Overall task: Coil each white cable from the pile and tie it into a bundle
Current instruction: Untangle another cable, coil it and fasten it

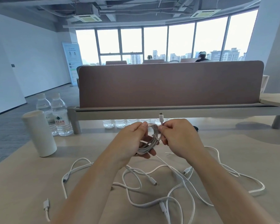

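Note:
A white cable coil (149, 143) hangs between my hands above the table. My left hand (132, 139) grips the coil, thumb on top and fingers under its loops. My right hand (179, 136) pinches the cable's free end just below its plug (161, 118), which points upward beside the coil. Below my forearms a loose pile of white cables (152, 183) sprawls over the light wooden table (23, 183), with several plugs showing.
A white cylinder (39, 133) stands at the left, with two water bottles (58, 115) behind it. A brown desk divider (168, 84) on a grey rail closes off the far side. One loose cable end (46, 207) lies at the near left.

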Motion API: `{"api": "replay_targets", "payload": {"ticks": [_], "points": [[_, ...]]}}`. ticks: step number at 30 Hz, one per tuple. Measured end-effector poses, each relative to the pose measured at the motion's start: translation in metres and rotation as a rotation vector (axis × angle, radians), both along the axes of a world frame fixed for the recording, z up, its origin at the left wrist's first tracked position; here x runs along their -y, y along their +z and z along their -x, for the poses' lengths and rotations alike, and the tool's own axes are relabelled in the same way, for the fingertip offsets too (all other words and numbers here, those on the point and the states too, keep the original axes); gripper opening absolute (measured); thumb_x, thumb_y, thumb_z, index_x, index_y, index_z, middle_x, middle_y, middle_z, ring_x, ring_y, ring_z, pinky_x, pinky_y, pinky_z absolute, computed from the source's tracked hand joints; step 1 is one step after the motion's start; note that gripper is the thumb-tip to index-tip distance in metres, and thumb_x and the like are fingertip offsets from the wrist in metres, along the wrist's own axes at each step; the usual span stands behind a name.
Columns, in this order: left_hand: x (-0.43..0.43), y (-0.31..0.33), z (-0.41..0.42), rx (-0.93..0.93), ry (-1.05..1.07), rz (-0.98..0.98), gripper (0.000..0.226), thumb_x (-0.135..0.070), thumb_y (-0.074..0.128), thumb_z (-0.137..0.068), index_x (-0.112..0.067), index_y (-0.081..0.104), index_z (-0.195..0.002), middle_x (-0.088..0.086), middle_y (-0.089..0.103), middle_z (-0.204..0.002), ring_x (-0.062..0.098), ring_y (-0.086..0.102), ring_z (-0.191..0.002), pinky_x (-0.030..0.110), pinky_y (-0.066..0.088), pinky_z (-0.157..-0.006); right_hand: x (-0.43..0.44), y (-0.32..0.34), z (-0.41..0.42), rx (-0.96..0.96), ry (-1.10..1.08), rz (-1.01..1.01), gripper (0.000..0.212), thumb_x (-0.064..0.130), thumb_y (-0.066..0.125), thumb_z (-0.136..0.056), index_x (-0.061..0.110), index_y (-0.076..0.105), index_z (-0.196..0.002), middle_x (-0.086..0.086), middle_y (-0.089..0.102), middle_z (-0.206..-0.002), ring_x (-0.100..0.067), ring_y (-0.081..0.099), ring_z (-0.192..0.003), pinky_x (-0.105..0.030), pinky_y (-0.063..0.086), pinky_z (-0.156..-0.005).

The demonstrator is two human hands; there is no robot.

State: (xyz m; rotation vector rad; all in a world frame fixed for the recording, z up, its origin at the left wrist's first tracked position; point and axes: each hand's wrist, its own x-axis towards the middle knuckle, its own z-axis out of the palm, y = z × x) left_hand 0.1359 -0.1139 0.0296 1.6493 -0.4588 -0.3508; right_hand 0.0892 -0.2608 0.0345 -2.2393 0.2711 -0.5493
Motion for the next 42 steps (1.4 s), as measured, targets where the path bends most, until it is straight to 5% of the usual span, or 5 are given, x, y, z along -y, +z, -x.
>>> {"api": "replay_targets", "payload": {"ticks": [8, 14, 17, 29, 42], "points": [[0.001, -0.004, -0.004, 0.015, 0.006, -0.023, 0.031, -0.032, 0.037, -0.109, -0.014, 0.046, -0.086, 0.014, 0.076, -0.082, 0.03, 0.064, -0.064, 0.028, 0.041, -0.055, -0.002, -0.008, -0.006, -0.013, 0.018, 0.079, 0.025, 0.024, 0.05, -0.102, 0.026, 0.066, -0.082, 0.008, 0.056, -0.063, -0.014, 0.051, -0.06, -0.028, 0.036, -0.059], [0.002, -0.005, -0.005, 0.08, 0.012, -0.057, 0.031, -0.029, 0.036, -0.109, -0.009, 0.045, -0.088, 0.017, 0.075, -0.077, 0.03, 0.06, -0.056, 0.025, 0.036, -0.046, -0.001, -0.006, -0.004, -0.086, 0.111, 0.248, 0.033, 0.02, 0.044, -0.104, 0.024, 0.053, -0.073, 0.002, 0.058, -0.073, -0.022, 0.054, -0.072, -0.033, 0.04, -0.061], [0.0, -0.006, -0.007, 0.091, 0.064, -0.057, 0.034, -0.031, 0.037, -0.109, -0.008, 0.049, -0.087, 0.019, 0.073, -0.076, 0.028, 0.057, -0.052, 0.025, 0.035, -0.045, -0.001, -0.009, -0.006, -0.037, 0.149, -0.082, 0.004, 0.024, 0.052, -0.103, 0.025, 0.053, -0.107, -0.001, 0.065, -0.069, -0.018, 0.06, -0.062, -0.034, 0.047, -0.063], [0.002, -0.007, -0.008, 0.165, 0.087, -0.055, 0.038, -0.034, 0.041, -0.108, -0.005, 0.054, -0.088, 0.009, 0.064, -0.06, 0.026, 0.062, -0.052, 0.031, 0.042, -0.05, -0.005, -0.009, -0.005, -0.063, 0.219, -0.521, 0.039, 0.018, 0.057, -0.1, 0.004, 0.046, -0.135, -0.007, 0.062, -0.055, -0.015, 0.044, -0.041, -0.026, 0.038, -0.047], [0.004, -0.012, -0.016, 0.223, 0.232, -0.138, 0.041, -0.042, 0.042, -0.105, -0.01, 0.058, -0.085, 0.002, 0.06, -0.066, 0.017, 0.056, -0.053, 0.03, 0.044, -0.051, -0.012, -0.006, 0.001, -0.089, 0.283, -0.656, 0.019, 0.014, 0.057, -0.101, -0.001, 0.058, -0.088, -0.014, 0.07, -0.065, -0.015, 0.056, -0.045, -0.019, 0.04, -0.042]]}}
